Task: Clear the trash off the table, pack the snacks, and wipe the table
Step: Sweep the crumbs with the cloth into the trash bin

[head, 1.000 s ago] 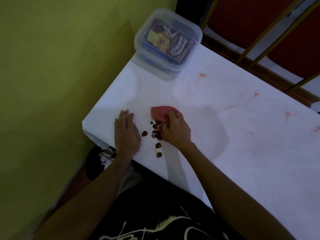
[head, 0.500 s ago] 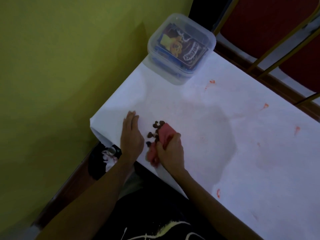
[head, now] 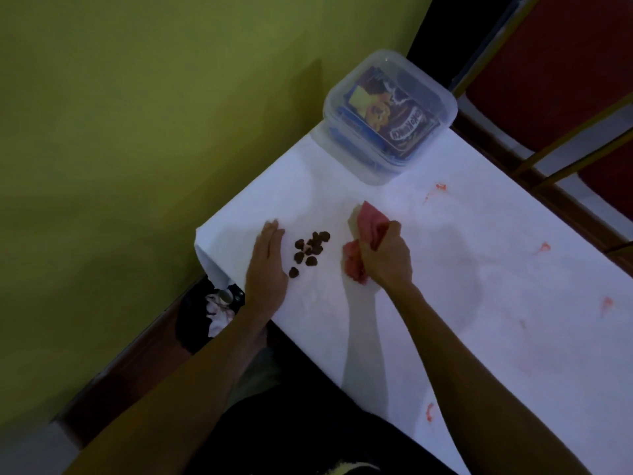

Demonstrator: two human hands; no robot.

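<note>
A long surface covered in white paper [head: 479, 337] is running diagonally from the near right to a corner at the upper middle. A plain yellow-green wall [head: 137, 132] is filling the left side. Red padded chairs with gold metal frames [head: 565, 63] are standing behind the far edge of the surface.

A clear, square plastic container with a closed lid [head: 363, 166] is sitting at the far corner of the surface, and colourful snack packets [head: 400, 121] are showing through it. A person's two bare arms are reaching in from below.

A black rubbish bag [head: 195, 320] is sitting on the floor below the left corner of the surface, with crumpled white litter [head: 217, 317] showing inside.

The left hand [head: 267, 265] is lying flat on the surface near its left edge, fingers straight and together. The right hand [head: 387, 258] is gripping a bunched pink cloth [head: 370, 222] and pressing it against the surface, with cloth sticking out above and below the fist.

A small cluster of dark brown snack pieces [head: 310, 250] is lying on the surface between the two hands, just beside the left hand and apart from the cloth.

Small red smears [head: 440, 187] are dotting the paper to the right.
</note>
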